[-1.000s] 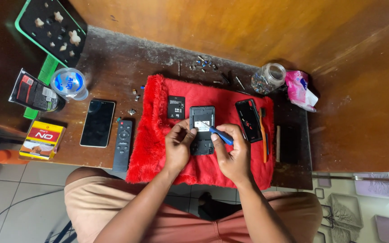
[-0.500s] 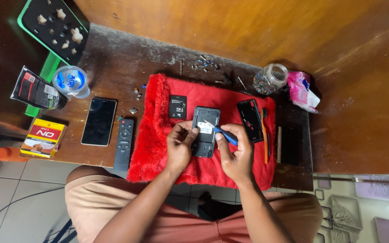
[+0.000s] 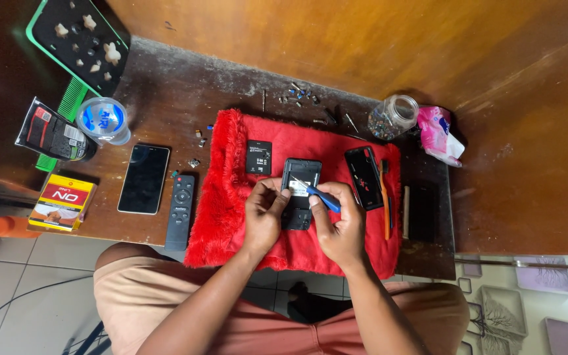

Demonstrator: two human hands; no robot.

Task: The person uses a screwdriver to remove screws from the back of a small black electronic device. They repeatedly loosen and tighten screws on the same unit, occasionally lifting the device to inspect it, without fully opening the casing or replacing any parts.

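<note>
The opened phone (image 3: 299,197) lies back-up on the red furry cloth (image 3: 231,217), light, rigid, likely fragile inside; best held by its edges. The left hand (image 3: 262,217) pinches its left side, while the right hand (image 3: 340,227) has fingers clamped on a blue pry tool (image 3: 322,197). A battery (image 3: 258,157) lies just beside, with a remote (image 3: 180,210) on the counter (image 3: 165,105).

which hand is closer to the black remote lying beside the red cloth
Left. The left hand is on the opened phone, toward the remote's side of the red cloth. The right hand, holding a blue tool, lies beyond the phone.
</note>
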